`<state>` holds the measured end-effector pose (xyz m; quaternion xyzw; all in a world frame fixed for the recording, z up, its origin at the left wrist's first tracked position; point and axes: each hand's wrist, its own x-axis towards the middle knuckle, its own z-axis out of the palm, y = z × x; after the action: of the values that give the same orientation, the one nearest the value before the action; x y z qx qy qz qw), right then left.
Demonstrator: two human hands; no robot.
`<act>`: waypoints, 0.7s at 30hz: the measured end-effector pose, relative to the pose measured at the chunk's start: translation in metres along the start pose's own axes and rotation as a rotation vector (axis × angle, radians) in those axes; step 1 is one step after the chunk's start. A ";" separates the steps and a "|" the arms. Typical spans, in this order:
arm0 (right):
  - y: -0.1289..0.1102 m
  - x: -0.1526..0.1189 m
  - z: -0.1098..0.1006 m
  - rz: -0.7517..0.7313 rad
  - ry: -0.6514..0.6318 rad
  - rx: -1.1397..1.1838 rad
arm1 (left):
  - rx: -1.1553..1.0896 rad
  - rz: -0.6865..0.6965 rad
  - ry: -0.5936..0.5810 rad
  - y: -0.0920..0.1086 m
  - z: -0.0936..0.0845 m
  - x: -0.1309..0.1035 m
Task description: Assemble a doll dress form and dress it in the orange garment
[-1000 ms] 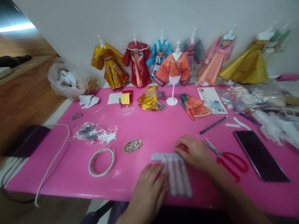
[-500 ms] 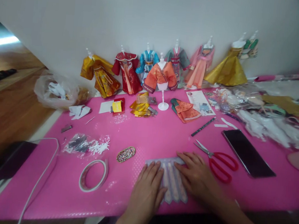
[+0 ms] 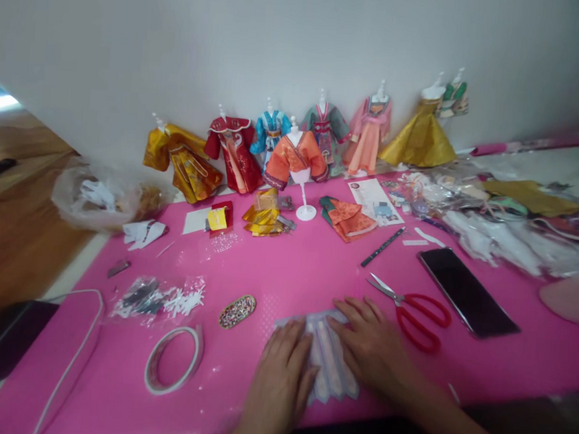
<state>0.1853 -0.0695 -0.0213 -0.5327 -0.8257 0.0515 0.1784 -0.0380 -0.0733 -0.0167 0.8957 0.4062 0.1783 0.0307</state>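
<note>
A pale bluish-grey pleated piece of fabric [image 3: 329,360] with pointed lower ends lies on the pink table near its front edge. Flat on its left side rests my left hand [image 3: 285,364], fingers stretched out. My right hand [image 3: 367,337] presses on the upper right part with its fingers spread. Both hands cover parts of the cloth. Right of them lie scissors [image 3: 419,317] with red handles, blades pointing up and left. To the left are a small oval tray of tiny beads [image 3: 237,311] and a roll of white tape [image 3: 148,366].
Several dressed mini mannequins stand along the wall, one in an orange top [image 3: 297,156] in front. A black phone [image 3: 467,291] and plastic-wrapped fabrics [image 3: 498,237] lie at right. At left are a clear bag of pieces [image 3: 163,299] and a white cable [image 3: 75,354].
The view has turned slightly, so most things appear shifted left and the far row lower. Both hands stay on the pleated fabric, with little visible movement.
</note>
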 end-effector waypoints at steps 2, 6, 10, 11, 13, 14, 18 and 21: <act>-0.001 0.000 0.001 -0.012 0.010 0.000 | 0.002 0.034 0.008 0.002 0.002 0.001; -0.001 -0.002 0.005 -0.023 0.008 -0.005 | 0.005 0.111 -0.014 0.002 0.010 0.001; -0.001 0.000 0.006 -0.015 0.023 0.014 | 0.005 0.126 -0.041 0.001 0.011 0.002; -0.001 0.000 0.006 -0.011 0.030 0.020 | 0.002 0.126 -0.041 0.000 0.011 0.002; -0.002 0.002 0.007 -0.005 0.044 0.031 | -0.003 0.120 -0.032 0.000 0.012 0.003; -0.003 0.002 0.008 -0.006 0.045 0.033 | -0.003 0.117 -0.025 0.000 0.013 0.003; -0.006 0.004 0.013 -0.036 0.037 0.026 | 0.025 0.148 0.011 0.000 0.018 0.004; -0.007 0.003 0.015 -0.052 0.035 0.015 | 0.054 0.171 0.017 0.001 0.017 0.006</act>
<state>0.1729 -0.0676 -0.0328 -0.5107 -0.8356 0.0437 0.1978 -0.0280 -0.0681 -0.0302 0.9261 0.3331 0.1769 -0.0124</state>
